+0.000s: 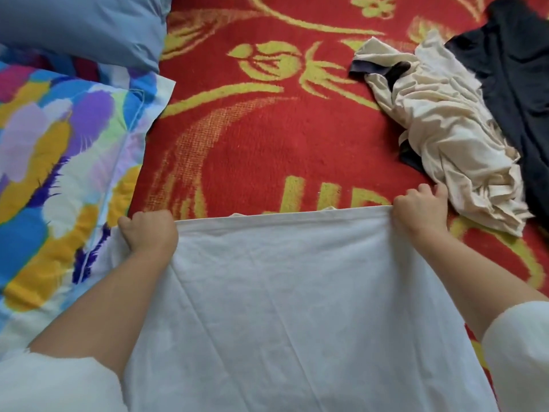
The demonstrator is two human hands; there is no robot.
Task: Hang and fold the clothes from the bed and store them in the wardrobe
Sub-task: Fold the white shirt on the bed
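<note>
Head view, nearest first: two white sleeves (53,382) frame bare forearms that reach out over a white garment (282,307) spread flat on the red and yellow blanket (267,129) covering the bed. The left hand (148,233) has its fingers curled round the cloth's far left corner, and the right hand (420,211) grips the far right corner the same way, so the far hem runs taut and straight between them.

The step in hand looks like laying out or folding this piece. To do it well, I judge both corners should travel together at even height, with the hem kept tight so the diagonal creases across the middle smooth out before any fold is pressed.

The cloth is thin, pale and softly wrinkled, and a second layer peeks out just past the hem.

Left of it lies a multicoloured pillow (59,159), with a blue pillow (83,25) beyond. Farther right, a crumpled cream garment (445,129) lies just beside the right hand, partly over a dark garment (520,69), both not yet folded.
</note>
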